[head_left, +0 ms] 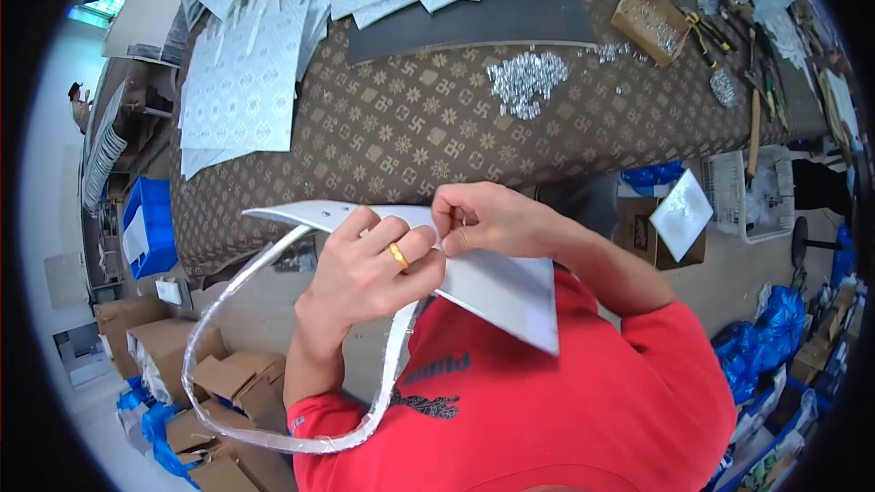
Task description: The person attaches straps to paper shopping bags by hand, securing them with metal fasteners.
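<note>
Grip of the left hand (369,264) is closed round a white panel (510,296) and a looping clear plastic strip (310,444). The right hand (483,219) pinches the panel's far edge, just near of the patterned surface (410,128).

The panel (501,292) lies before the table (410,137), which bears sheets (241,82) left of a fastener pile (526,82).

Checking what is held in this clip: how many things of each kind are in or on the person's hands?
White panel, gripped by the left hand and pinched at its edge by the right hand: 1
Clear plastic strip, looping down from the left hand: 1
Gold ring, on a left-hand finger: 1
Total: 3
</note>
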